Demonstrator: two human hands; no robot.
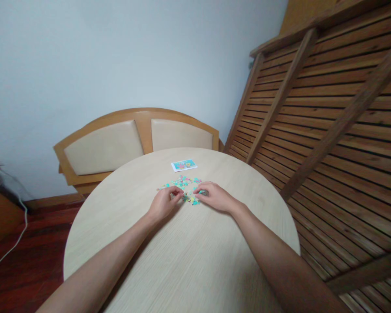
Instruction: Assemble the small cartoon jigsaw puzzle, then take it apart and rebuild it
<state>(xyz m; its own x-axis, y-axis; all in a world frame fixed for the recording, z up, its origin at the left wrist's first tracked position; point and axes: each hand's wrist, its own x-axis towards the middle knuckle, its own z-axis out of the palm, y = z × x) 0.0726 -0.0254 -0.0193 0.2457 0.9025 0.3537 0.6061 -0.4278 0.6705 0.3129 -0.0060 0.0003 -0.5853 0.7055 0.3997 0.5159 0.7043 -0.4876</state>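
Observation:
Small jigsaw puzzle pieces (182, 180), mostly turquoise with bits of pink and yellow, lie scattered on a round pale wooden table (169, 269). My left hand (165, 202) is at the near left side of the pieces, thumb and forefinger pinched at what looks like a small puzzle piece. Opposite it, my right hand (213, 196) is curled in a pinch over the right side of the pile. What its fingertips hold, if anything, is too small to make out. A little cluster of pieces (194, 201) lies between the two hands.
Beyond the pieces lies a picture card (184, 165) with colourful cartoon figures on turquoise. A padded wooden headboard (143, 130) stands against the wall behind the table. Wooden slats (313, 130) lean at the right. A white cable (25, 217) hangs at the left.

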